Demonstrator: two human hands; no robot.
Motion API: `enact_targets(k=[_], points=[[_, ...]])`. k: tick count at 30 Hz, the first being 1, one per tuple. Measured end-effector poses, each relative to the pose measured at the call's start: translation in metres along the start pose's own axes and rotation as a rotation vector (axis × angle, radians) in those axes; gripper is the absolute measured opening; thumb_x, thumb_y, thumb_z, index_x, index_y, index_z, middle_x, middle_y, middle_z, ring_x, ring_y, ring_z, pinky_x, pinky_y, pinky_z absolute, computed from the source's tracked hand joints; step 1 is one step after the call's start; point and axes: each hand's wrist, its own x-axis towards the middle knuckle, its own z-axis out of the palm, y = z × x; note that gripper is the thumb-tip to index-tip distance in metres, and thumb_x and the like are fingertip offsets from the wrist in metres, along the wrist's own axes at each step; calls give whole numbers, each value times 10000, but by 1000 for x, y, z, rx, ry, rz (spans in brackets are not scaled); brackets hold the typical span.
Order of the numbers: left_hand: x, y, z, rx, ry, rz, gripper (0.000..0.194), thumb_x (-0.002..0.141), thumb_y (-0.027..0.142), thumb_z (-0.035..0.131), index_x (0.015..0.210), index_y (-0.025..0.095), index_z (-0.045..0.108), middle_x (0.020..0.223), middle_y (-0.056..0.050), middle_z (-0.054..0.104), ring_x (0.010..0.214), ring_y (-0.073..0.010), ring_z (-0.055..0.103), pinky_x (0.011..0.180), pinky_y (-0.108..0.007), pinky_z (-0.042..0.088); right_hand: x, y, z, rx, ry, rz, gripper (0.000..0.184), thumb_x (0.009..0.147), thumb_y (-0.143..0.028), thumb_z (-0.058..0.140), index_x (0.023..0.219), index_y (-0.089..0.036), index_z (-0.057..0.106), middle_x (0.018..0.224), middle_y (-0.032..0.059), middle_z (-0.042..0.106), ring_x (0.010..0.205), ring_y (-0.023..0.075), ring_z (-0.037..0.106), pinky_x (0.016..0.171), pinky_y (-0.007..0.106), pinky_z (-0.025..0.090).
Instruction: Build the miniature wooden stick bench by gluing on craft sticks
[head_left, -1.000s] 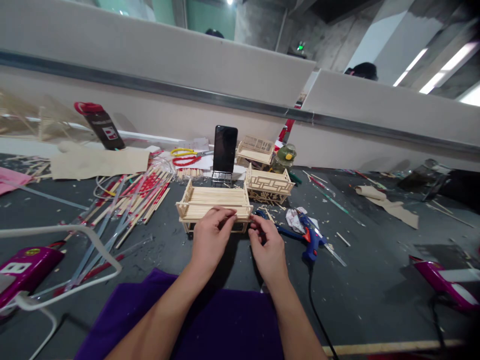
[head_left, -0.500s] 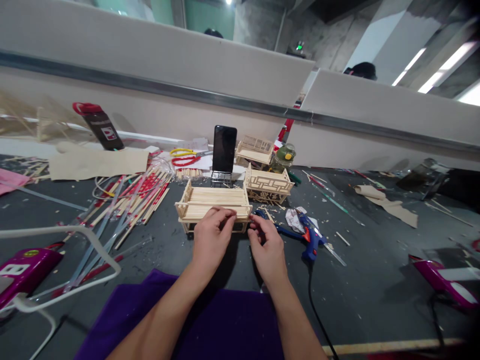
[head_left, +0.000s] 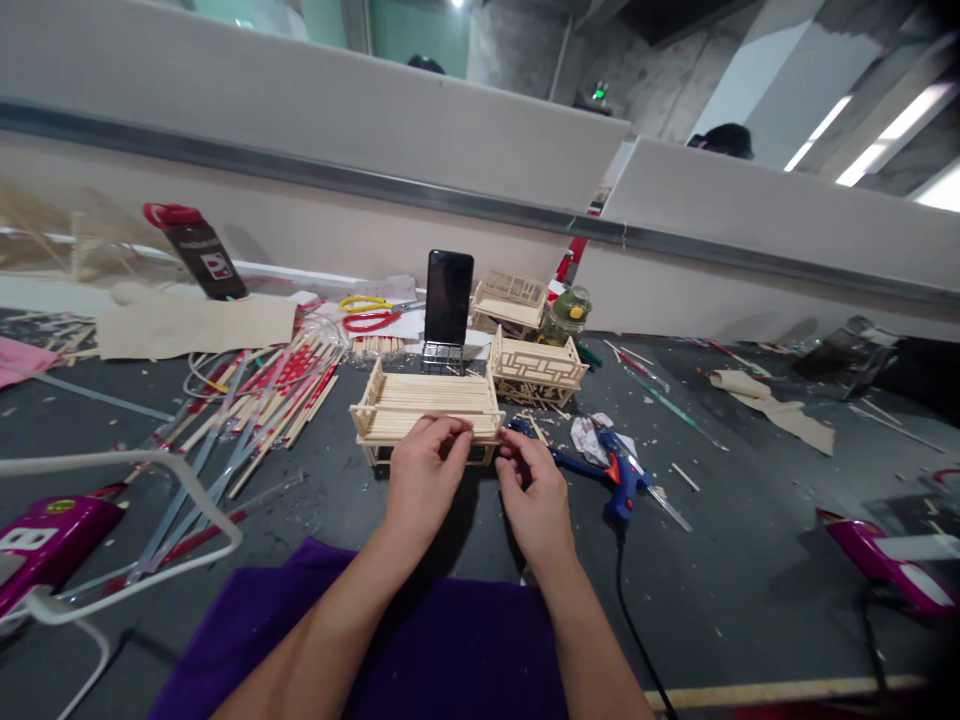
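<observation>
A small bed-like model built of thin wooden sticks stands on the dark table in front of me. My left hand is curled, fingertips pinching the model's near rail. My right hand is also closed, its fingertips pressed to the near right corner of the same rail. Both forearms reach in from below over a purple cloth.
A blue glue gun with a black cord lies right of my hands. Behind the model stand a phone on a stand and two more stick models. Chopsticks and plastic sleeves are strewn on the left; scissors lie further back.
</observation>
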Motion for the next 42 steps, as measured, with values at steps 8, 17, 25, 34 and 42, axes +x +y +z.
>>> enact_targets(k=[8, 17, 25, 34, 42], points=[[0, -1, 1, -15, -3, -12, 104, 865, 193, 607, 834, 178, 704, 871, -38, 699, 792, -165, 657, 731, -286, 497, 0, 1, 0, 3, 13, -14, 321, 871, -178, 512, 1148, -173, 675, 967, 85, 651, 823, 181, 639, 669, 276, 520], [1, -2, 2, -7, -3, -15, 104, 863, 191, 606, 828, 178, 703, 868, -40, 696, 780, -163, 658, 722, -281, 495, 0, 2, 0, 7, 9, -17, 320, 878, -179, 509, 1156, -180, 668, 970, 82, 646, 820, 178, 636, 678, 283, 525], [-1, -1, 1, 6, -19, 25, 107, 870, 184, 597, 849, 188, 702, 877, -32, 696, 804, -163, 662, 744, -274, 493, -1, 1, 0, 13, 5, -5, 317, 880, -193, 511, 1154, -180, 669, 974, 83, 646, 821, 179, 635, 673, 277, 525], [-2, 3, 1, 57, 4, 76, 98, 881, 177, 586, 838, 190, 673, 843, -16, 673, 775, -151, 639, 719, -258, 467, -1, 2, 0, 11, 5, -2, 326, 878, -196, 512, 1165, -173, 663, 982, 87, 648, 838, 181, 640, 682, 277, 526], [-5, 5, 1, 109, -9, 148, 106, 891, 165, 561, 835, 196, 645, 812, -13, 651, 787, -156, 629, 713, -256, 459, -1, 1, 0, 8, -5, -5, 326, 886, -176, 504, 1176, -192, 652, 1010, 86, 648, 873, 184, 643, 701, 284, 533]])
